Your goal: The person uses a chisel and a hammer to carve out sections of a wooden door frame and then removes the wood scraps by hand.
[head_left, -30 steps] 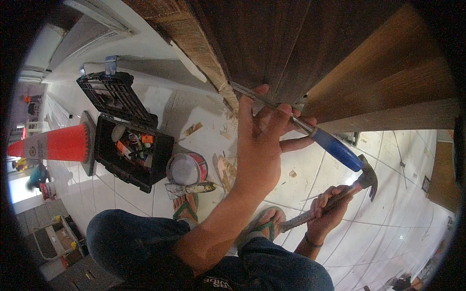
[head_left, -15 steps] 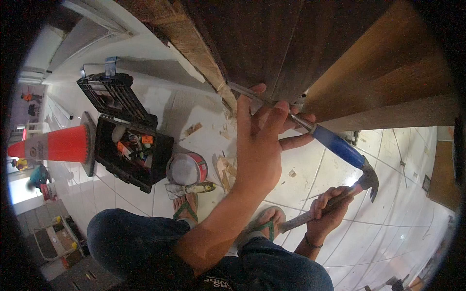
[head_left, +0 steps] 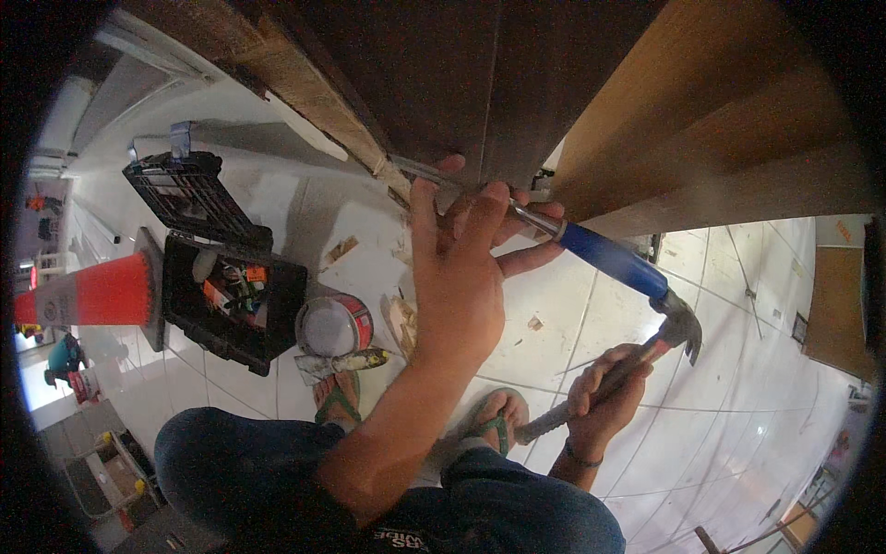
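My left hand grips the metal shank of a blue-handled chisel, its fingers pinched along the blade. The chisel's tip meets the wooden frame edge beside a dark wooden door panel. In my right hand is a claw hammer, held by its handle near the head. The hammer's head touches, or is very close to, the butt end of the blue handle. Part of the chisel shank is hidden behind my left fingers.
An open black toolbox with assorted items stands on the white tiled floor, beside an orange traffic cone. Near my feet are a round tub and a putty knife. Wood chips litter the floor. A brown wooden panel stands at upper right.
The whole view has shifted, so the scene sits slightly farther left. Both hands keep their holds; the chisel tip stays at the frame edge and the hammer head stays by the handle's end.
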### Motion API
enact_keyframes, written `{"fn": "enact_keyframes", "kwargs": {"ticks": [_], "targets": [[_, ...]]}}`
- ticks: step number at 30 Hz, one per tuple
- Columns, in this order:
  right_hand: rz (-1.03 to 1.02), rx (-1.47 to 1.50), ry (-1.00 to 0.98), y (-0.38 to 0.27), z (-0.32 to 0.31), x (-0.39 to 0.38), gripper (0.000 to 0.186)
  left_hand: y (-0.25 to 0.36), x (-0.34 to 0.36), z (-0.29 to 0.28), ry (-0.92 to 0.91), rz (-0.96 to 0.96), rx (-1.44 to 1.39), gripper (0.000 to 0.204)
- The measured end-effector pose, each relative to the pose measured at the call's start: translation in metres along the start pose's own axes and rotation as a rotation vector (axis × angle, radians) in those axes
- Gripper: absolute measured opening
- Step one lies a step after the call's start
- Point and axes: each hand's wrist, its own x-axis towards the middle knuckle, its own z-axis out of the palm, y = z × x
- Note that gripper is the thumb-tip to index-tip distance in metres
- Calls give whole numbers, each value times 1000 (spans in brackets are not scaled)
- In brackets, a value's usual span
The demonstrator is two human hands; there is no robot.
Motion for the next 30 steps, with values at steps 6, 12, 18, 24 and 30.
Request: {"fn": "enact_keyframes", "kwargs": {"ticks": [6,12,18,24,30], "targets": [[-55,218,-29,-4,25,-6,42,8,-4,-2,17,-5,26,45],[-124,63,172,-3,37,-5,41,21,-5,-9,-41,-13,-44,45],[-109,1,150,4,51,-10,41,28,-4,-14,-57,-20,-17,46],[-19,84,111,12,46,-10,40,23,-4,-15,-29,-33,7,45],[-128,102,369,10,53,-9,43,17,-1,-16,-13,-9,11,45]]}}
